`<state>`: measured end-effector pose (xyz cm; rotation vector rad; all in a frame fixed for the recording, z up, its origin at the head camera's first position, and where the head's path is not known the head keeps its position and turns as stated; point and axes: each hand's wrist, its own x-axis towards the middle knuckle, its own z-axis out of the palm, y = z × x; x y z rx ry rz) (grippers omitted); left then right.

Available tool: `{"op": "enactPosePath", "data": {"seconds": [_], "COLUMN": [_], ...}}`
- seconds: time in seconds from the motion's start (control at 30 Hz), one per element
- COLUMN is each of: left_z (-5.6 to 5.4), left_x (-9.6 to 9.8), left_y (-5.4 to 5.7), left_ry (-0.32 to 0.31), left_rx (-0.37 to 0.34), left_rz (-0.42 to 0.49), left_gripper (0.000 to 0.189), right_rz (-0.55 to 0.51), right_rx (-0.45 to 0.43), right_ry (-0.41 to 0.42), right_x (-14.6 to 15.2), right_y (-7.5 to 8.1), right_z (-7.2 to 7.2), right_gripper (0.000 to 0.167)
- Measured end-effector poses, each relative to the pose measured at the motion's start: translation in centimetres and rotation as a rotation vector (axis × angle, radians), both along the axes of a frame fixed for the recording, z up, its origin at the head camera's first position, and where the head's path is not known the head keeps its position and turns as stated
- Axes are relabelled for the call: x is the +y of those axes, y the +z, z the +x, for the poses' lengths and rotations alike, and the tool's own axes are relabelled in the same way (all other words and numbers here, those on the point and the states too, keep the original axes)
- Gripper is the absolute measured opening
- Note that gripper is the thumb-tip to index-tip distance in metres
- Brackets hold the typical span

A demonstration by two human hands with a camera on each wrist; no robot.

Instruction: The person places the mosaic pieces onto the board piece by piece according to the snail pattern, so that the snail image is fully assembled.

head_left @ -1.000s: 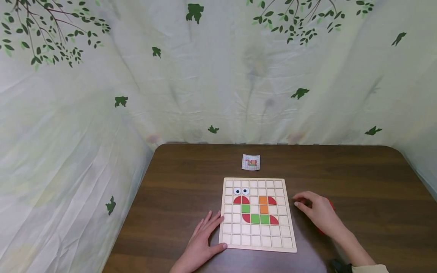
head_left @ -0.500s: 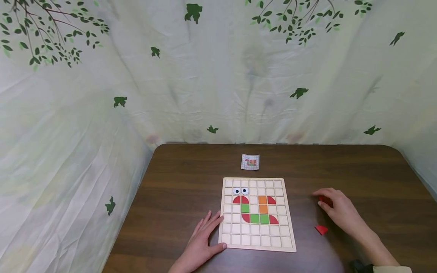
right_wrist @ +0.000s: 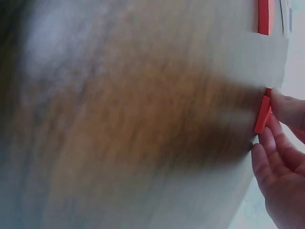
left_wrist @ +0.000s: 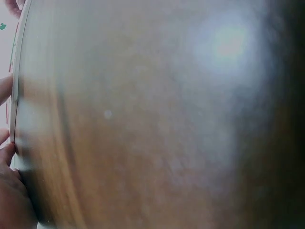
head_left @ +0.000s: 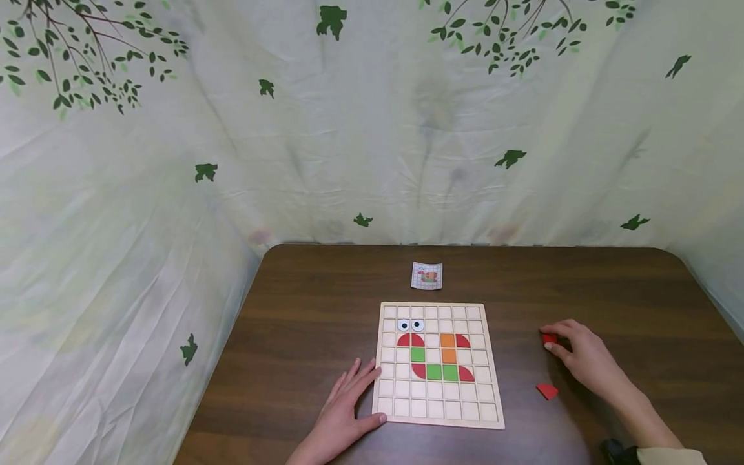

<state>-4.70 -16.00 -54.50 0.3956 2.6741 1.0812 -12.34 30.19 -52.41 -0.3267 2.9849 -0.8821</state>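
A wooden grid board point(head_left: 436, 392) lies on the table, with red quarter-circle pieces point(head_left: 418, 371), green squares point(head_left: 450, 372), orange squares point(head_left: 448, 355) and two eye pieces point(head_left: 411, 325) set in its cells. At its left edge rests my left hand point(head_left: 343, 413), fingers spread and straight, thumb at the near corner. To the right of the board, my right hand point(head_left: 587, 361) pinches a red piece point(head_left: 549, 338) between thumb and fingers; the right wrist view shows the red piece point(right_wrist: 262, 114) edge-on, its full shape partly covered. A second red piece point(head_left: 547, 391), with one curved side, lies nearer me.
Behind the board lies a small picture card point(head_left: 427, 276) showing a coloured figure on a grid. The brown table point(head_left: 325, 297) ends at a pale curtain point(head_left: 383, 129) printed with leaves. A dark band point(head_left: 619, 451) sits on my right wrist.
My right hand has moved right, away from the board, to the red pieces, and now pinches the farther one. The nearer red piece has come into full view. My left hand stays put.
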Motion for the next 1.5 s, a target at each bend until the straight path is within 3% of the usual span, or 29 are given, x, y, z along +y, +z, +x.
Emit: {"op": "enactPosePath", "data": {"seconds": [0.43,0.87,1.17,1.5], "left_z": [0.1,0.1,0.1,0.1], "left_x": [-0.1,-0.1,-0.1,0.0], "left_y": [-0.1,-0.2,-0.1,0.0], "left_ry": [-0.004,0.002,0.005,0.0], "left_rx": [0.021,0.01,0.006,0.014], "left_rz": [0.002,-0.006,-0.003,0.005], "left_gripper": [0.075,0.075,0.075,0.076], "right_rz": [0.001,-0.002,-0.063,-0.112], "right_rx": [-0.007,0.151,0.11,0.047], "right_ry": [-0.008,0.071,0.02,0.034], "right_x": [-0.9,-2.7,-4.9,-7.3], "right_y": [0.1,0.4,0.6,0.9], "right_z": [-0.3,-0.1,0.1,0.0], "right_gripper": [0.02,0.025,0.022,0.018]}}
